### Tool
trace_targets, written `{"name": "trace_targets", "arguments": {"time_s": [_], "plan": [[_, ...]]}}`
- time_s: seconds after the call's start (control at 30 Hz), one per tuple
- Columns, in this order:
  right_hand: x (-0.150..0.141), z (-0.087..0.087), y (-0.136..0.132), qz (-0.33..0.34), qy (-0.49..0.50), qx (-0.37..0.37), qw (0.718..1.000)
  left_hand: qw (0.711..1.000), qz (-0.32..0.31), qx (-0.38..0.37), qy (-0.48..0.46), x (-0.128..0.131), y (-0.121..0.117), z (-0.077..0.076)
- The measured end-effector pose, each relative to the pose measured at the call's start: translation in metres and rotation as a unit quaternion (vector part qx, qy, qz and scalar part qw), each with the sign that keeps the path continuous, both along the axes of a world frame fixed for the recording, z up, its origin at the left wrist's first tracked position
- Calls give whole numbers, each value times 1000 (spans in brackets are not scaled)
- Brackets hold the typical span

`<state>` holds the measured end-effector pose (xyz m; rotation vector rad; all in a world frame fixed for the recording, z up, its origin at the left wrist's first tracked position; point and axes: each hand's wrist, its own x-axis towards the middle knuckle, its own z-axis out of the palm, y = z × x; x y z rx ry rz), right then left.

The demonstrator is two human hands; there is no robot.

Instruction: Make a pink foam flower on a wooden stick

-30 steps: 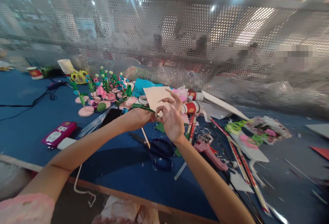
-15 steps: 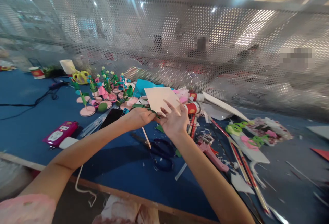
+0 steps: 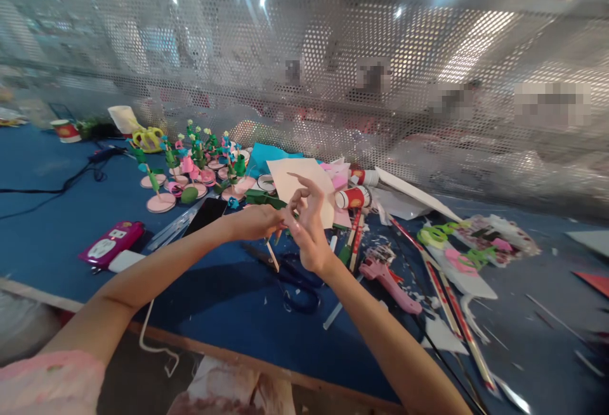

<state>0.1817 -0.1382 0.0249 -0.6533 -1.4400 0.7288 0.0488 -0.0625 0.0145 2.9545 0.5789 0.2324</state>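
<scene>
My left hand (image 3: pixel 264 221) is closed, its fingertips pinched together above the blue table. A thin pale stick (image 3: pixel 273 256) slants down from beneath it, with a bit of green at its upper end. Against the left fingertips, my right hand (image 3: pixel 310 228) brings its thumb and bent fingers together, while one finger stretches out. Whatever lies between the fingertips is too small to make out. Scissors with dark blue handles (image 3: pixel 302 285) lie below the hands. Behind them is a cream paper sheet (image 3: pixel 304 177), with dark green paper (image 3: pixel 261 197) at its left.
Several small paper flowers on pink round bases (image 3: pixel 160 202) stand at the left. Nearer me are a black phone (image 3: pixel 205 217) and a magenta pouch (image 3: pixel 114 243). A pink glue gun (image 3: pixel 392 285), paper cups (image 3: pixel 354 197) and scraps lie right. A perforated metal screen (image 3: pixel 304 72) stands behind.
My right hand has turned and curled its fingers in against the left fingertips; before, it was spread palm up. My left hand has shifted only slightly.
</scene>
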Motion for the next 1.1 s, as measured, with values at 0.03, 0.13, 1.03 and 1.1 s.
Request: {"name": "trace_targets", "arguments": {"time_s": [0.03, 0.13, 1.03, 1.1], "plan": [[0, 1, 0, 6, 22, -10, 1000, 1000, 0, 7, -5, 0, 0, 0], [2, 5, 4, 34, 159, -103, 981, 994, 35, 95, -29, 0, 1, 0], [12, 10, 18, 22, 323, -190, 927, 994, 23, 88, -53, -6, -8, 23], [9, 6, 17, 18, 265, -156, 951, 998, 43, 1, -40, -8, -8, 32]]}}
